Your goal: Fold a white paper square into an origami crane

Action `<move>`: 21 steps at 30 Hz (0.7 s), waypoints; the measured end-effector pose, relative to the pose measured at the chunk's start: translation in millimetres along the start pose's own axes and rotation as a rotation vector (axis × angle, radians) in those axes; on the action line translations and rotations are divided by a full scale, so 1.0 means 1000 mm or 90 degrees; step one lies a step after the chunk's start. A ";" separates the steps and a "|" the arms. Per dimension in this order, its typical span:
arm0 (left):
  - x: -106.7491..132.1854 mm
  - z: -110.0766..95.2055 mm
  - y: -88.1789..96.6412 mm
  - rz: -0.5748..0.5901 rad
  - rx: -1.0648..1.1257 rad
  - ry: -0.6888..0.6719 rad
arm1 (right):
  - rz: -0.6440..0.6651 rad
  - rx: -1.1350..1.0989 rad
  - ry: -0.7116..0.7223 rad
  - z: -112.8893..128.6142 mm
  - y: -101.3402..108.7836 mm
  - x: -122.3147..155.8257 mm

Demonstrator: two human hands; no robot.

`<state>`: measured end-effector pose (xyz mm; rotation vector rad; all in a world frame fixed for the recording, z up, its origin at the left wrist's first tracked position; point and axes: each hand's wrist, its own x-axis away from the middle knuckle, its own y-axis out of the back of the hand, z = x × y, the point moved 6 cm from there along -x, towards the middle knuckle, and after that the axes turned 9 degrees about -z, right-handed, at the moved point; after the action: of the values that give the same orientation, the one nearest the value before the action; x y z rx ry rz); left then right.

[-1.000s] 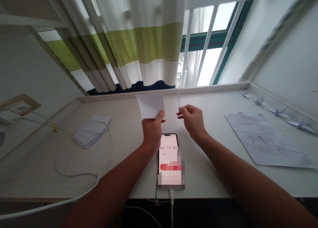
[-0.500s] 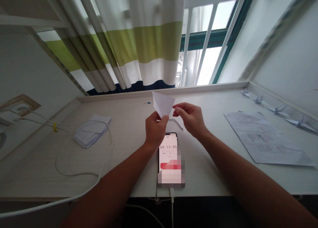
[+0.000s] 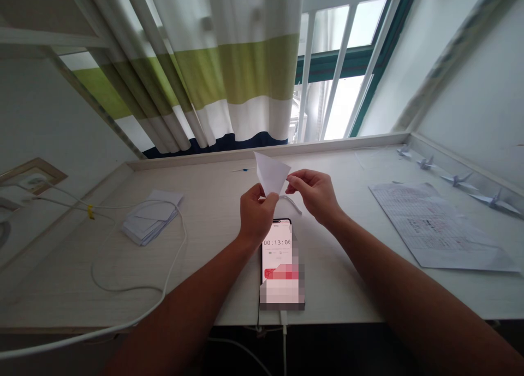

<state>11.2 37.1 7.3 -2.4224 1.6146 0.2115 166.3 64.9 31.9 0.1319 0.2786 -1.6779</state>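
My left hand (image 3: pixel 258 215) is closed, with thumb and fingers pinching the lower end of a folded piece of white paper (image 3: pixel 272 173). The paper stands up from that grip, tapering downward, above the desk. At its right edge my right hand (image 3: pixel 313 193) is closed in a pinch, thumb and index fingertip meeting the edge. Just below the hands lies a phone (image 3: pixel 277 258) with a running timer on its screen, plugged into a white cable. A thin pale strip (image 3: pixel 292 204) rests on the desk between the hands.
Folded white papers (image 3: pixel 151 218) are stacked at left under a looping white cable (image 3: pixel 185 237). At right lies a printed sheet (image 3: pixel 434 226). Several folded paper cranes (image 3: pixel 457 181) line the right edge. A small blue-tipped item (image 3: pixel 245 169) lies near the back ledge (image 3: pixel 347 145).
The folded paper has shifted slightly to the right, against my right fingertips. My hands stay almost in place.
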 end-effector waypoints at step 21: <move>0.001 -0.006 0.000 0.024 -0.016 -0.010 | -0.007 0.052 0.031 0.005 0.000 0.001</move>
<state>11.4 34.7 13.0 -2.4041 1.6616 0.2586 166.9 62.1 36.4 0.2332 0.2475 -1.6992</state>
